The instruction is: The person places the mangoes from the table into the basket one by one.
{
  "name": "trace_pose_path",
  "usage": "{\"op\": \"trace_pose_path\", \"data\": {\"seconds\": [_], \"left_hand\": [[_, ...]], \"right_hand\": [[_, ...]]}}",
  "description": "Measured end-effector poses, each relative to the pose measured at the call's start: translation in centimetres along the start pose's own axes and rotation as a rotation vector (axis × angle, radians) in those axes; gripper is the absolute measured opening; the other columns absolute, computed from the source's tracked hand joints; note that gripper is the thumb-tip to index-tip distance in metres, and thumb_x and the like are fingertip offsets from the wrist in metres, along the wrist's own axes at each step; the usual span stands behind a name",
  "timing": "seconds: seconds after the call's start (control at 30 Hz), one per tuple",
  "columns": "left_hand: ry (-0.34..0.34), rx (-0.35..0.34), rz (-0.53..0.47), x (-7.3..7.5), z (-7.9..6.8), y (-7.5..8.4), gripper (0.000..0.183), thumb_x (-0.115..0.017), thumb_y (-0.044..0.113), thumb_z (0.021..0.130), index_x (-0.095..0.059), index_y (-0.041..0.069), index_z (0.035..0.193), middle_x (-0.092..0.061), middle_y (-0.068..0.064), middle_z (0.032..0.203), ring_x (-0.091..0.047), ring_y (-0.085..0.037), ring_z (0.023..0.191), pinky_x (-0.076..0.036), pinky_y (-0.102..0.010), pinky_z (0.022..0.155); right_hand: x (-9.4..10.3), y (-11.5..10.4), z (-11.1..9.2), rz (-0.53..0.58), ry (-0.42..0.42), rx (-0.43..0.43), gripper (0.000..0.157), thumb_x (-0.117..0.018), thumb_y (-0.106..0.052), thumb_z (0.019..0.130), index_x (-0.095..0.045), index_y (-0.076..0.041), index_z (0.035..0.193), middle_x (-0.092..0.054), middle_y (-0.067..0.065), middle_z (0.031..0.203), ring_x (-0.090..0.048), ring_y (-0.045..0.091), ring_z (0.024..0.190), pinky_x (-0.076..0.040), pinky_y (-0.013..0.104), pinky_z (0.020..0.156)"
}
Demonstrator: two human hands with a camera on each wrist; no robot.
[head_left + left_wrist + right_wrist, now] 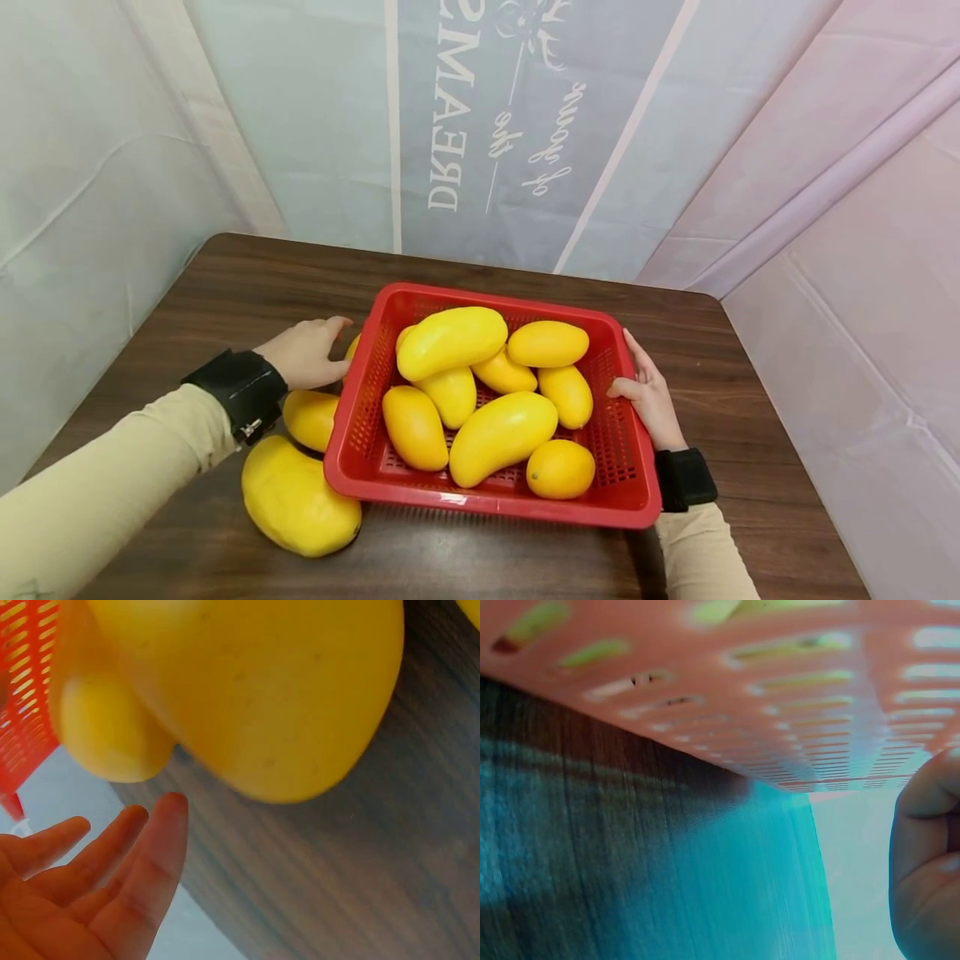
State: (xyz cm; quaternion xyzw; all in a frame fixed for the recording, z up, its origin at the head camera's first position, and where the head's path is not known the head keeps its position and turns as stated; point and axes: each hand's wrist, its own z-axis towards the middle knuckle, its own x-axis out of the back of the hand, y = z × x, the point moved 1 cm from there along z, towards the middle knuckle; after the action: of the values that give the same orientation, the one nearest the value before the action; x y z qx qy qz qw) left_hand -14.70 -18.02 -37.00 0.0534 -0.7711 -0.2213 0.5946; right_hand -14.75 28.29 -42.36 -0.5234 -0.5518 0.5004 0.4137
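Observation:
A red perforated plastic basket (487, 505) holds several yellow mangoes (502, 433), some long, some rounder. My right hand (651, 404) grips its right rim, the thumb over the inner side. In the right wrist view, the basket's slotted underside (810, 712) shows above the tabletop, lifted at least on that side. My left hand (303, 354) is just left of the basket, fingers extended and holding nothing. Below that hand lie a large yellow fruit (296, 500) and a smaller mango (311, 418); another piece is mostly hidden by the basket's left rim.
The dark wood table (750, 467) carries everything. Pale cloth walls stand on the left and right, and a printed curtain (487, 125) hangs behind the table's far edge.

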Motion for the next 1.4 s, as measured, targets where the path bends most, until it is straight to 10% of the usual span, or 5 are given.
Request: {"op": "trace_pose_path", "data": {"seconds": [0.4,1.4], "left_hand": [[-0.071,0.031,-0.060,-1.3,1.5,-0.5,0.087,-0.066,0.044,0.085,-0.037,-0.013,0.145,-0.069,-0.021,0.105,-0.067,-0.025,0.080,-0.056,-0.050,0.082],[-0.117,0.069,-0.290,-1.9,2.5,-0.7,0.093,-0.072,0.040,0.083,-0.026,-0.002,0.152,-0.067,-0.019,0.103,-0.068,-0.021,0.072,-0.060,-0.041,0.071]], "right_hand": [[-0.1,0.1,0.0,0.007,0.001,0.010,0.084,-0.051,0.001,0.092,-0.016,-0.022,0.165,-0.029,0.017,0.163,-0.056,0.015,0.122,-0.055,0.031,0.090],[0.0,0.3,0.0,0.001,-0.001,0.023,0.082,-0.051,-0.001,0.094,-0.016,-0.022,0.165,-0.029,0.017,0.163,-0.054,0.017,0.125,-0.054,0.029,0.091]]}}
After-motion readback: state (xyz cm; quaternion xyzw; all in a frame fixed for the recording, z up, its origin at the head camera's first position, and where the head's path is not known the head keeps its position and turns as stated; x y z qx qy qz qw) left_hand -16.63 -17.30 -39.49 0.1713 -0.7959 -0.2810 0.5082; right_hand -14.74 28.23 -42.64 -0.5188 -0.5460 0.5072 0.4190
